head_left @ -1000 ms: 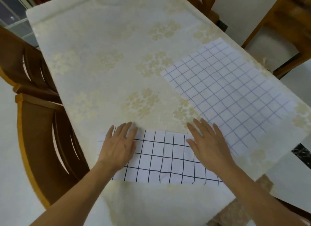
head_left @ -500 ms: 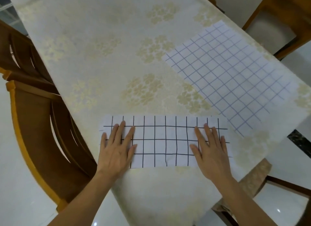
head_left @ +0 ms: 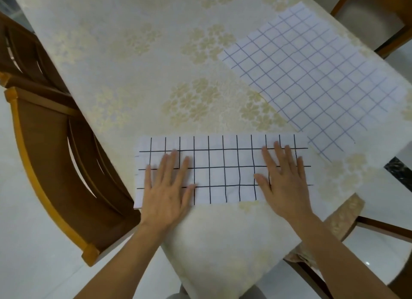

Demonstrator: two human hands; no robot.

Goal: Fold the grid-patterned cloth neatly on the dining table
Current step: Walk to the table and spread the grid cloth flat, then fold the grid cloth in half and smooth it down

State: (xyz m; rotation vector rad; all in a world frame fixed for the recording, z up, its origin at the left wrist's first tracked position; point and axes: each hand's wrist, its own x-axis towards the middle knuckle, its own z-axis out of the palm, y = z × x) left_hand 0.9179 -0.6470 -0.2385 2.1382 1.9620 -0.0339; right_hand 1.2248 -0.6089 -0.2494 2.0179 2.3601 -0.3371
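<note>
To my far right a second sheet with a pale blue-purple grid (head_left: 312,80) lies flat on the cream, flower-patterned tablecloth (head_left: 138,60), set at a slant near the worktop's right edge. On my left a wooden chair (head_left: 64,156) with a curved slatted back stands close against the cloth's hanging side. Another wooden chair (head_left: 379,15) sits at the upper right. A dark marbled patch (head_left: 399,171) shows at the right edge, perhaps floor tile.
</note>
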